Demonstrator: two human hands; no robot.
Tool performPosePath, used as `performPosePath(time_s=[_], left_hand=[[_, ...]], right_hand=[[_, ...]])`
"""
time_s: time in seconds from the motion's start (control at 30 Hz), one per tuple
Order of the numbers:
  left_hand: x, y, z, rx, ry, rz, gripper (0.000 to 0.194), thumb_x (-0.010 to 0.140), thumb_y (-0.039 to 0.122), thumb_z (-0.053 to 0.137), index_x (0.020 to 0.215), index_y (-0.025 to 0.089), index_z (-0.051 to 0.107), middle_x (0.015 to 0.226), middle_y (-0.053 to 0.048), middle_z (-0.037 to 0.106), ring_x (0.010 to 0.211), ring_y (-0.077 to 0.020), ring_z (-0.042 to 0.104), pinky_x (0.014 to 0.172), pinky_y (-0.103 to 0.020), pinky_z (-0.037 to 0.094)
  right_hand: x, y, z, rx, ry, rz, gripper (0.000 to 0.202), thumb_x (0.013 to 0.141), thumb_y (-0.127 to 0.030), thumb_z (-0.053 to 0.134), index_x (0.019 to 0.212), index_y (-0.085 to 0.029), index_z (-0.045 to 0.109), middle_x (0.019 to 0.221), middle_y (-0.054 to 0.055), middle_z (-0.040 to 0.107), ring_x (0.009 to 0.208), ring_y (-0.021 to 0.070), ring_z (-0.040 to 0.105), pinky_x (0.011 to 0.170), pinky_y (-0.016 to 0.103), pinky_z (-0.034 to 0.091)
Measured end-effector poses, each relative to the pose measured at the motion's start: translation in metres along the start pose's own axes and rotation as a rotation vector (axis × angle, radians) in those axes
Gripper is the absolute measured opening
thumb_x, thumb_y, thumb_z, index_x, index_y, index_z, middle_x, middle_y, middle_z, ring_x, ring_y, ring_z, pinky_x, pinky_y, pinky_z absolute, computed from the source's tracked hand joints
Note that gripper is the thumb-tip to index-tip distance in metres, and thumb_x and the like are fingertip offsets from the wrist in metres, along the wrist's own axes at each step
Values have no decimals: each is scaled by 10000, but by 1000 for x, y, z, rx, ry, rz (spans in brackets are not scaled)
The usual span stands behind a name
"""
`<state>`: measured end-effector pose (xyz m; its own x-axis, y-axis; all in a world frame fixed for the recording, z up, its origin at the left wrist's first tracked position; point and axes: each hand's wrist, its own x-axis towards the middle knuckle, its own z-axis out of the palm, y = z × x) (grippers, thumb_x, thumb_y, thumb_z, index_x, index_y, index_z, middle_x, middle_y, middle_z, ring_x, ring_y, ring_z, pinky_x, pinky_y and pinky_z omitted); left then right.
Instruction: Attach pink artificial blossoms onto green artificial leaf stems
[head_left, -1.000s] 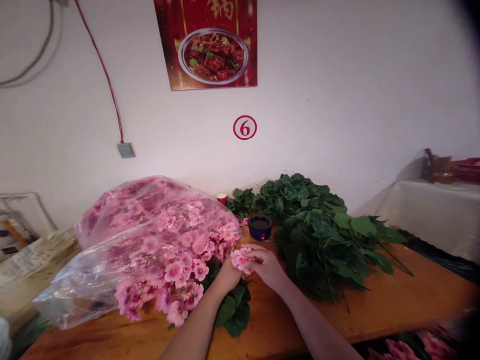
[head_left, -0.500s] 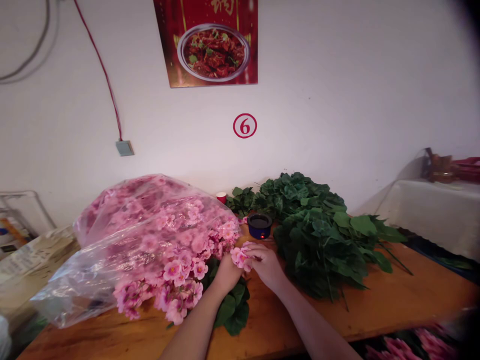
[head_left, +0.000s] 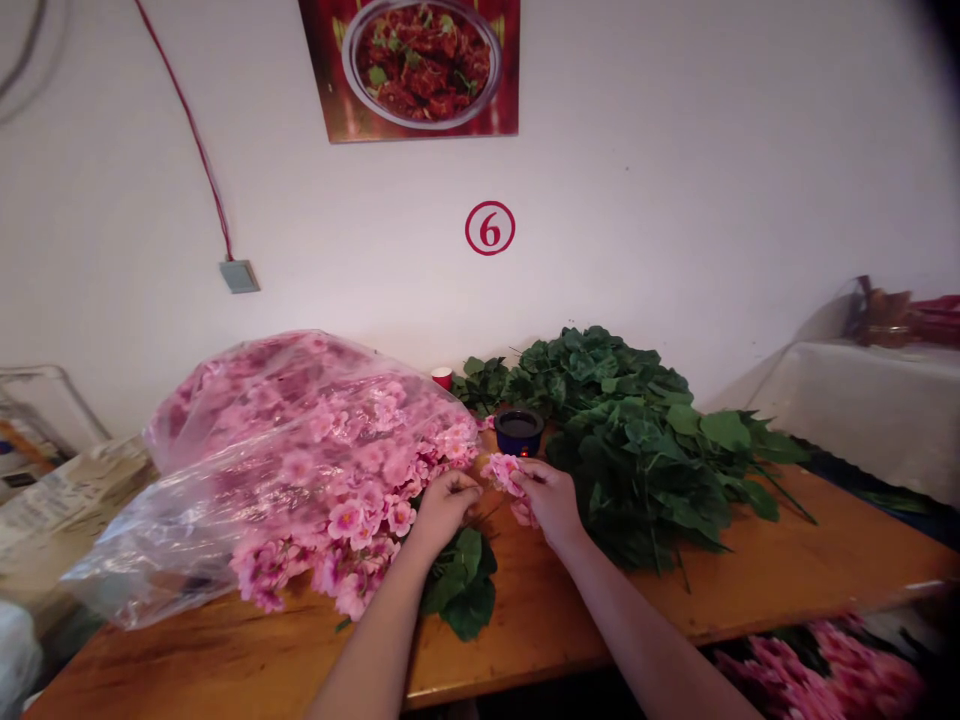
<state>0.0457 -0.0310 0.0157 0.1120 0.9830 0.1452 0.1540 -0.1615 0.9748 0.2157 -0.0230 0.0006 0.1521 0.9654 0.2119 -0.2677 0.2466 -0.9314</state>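
My right hand (head_left: 551, 498) is closed on a cluster of pink artificial flowers (head_left: 504, 472), held just in front of a small dark blue pot (head_left: 519, 432) with a lit red light. My left hand (head_left: 448, 502) is closed in a pinch to the left of that cluster, apart from it; what its fingertips hold is too small to make out. Below the left hand, green artificial leaves (head_left: 461, 590) lie on the wooden table (head_left: 547, 630). Close by on the left, loose pink blossoms (head_left: 349, 520) spill from a clear plastic bag (head_left: 247, 450).
A big heap of green leaf stems (head_left: 637, 460) covers the table's right part. Behind the pot stands a red cup (head_left: 442, 378). More pink flowers (head_left: 825, 670) lie below the table's right front edge. The white wall (head_left: 637, 200) rises behind.
My hands have moved apart: the right, with the flower cluster, slightly right and up, the left slightly left and up. The view has tilted down a little.
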Motion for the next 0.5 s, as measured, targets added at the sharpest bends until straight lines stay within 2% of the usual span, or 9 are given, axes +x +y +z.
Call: performPosePath(time_s=[0.1, 0.2, 0.3, 0.4, 0.5], left_hand=[[-4, 3, -6, 221, -46, 59, 170, 730, 278, 532, 610, 158, 519, 518, 34, 519, 481, -99, 465, 503, -221, 332], [-9, 5, -10, 491, -119, 143, 168, 718, 275, 540, 599, 157, 540, 571, 25, 541, 566, -114, 496, 546, -232, 323], [-12, 5, -13, 721, -166, 164, 119, 698, 254, 554, 638, 155, 580, 622, 11, 572, 603, -125, 513, 554, -242, 306], [-12, 5, -16, 837, -221, 157, 133, 724, 237, 528, 652, 153, 602, 642, -10, 593, 629, -136, 531, 573, -247, 318], [-11, 5, -18, 845, -251, 156, 169, 765, 241, 503, 681, 152, 621, 685, -31, 624, 676, -152, 557, 611, -251, 347]], right_hand=[[-2, -1, 1, 102, -24, 100, 384, 622, -429, 714, 861, -130, 684, 434, -39, 523, 266, 75, 360, 261, 205, 267], [-3, -6, 1, 140, -47, 101, 345, 630, -422, 711, 823, -138, 679, 446, -30, 537, 280, 88, 384, 264, 214, 279], [-3, -10, 2, 96, -26, 78, 314, 629, -423, 707, 771, -142, 689, 443, -28, 535, 293, 90, 392, 276, 219, 292], [0, -11, 1, 9, 69, 18, 290, 594, -385, 728, 737, -134, 708, 463, -21, 549, 340, 93, 429, 316, 219, 323], [3, -10, -1, -38, 123, -32, 263, 591, -349, 726, 729, -125, 715, 513, -8, 576, 410, 99, 467, 369, 219, 362]])
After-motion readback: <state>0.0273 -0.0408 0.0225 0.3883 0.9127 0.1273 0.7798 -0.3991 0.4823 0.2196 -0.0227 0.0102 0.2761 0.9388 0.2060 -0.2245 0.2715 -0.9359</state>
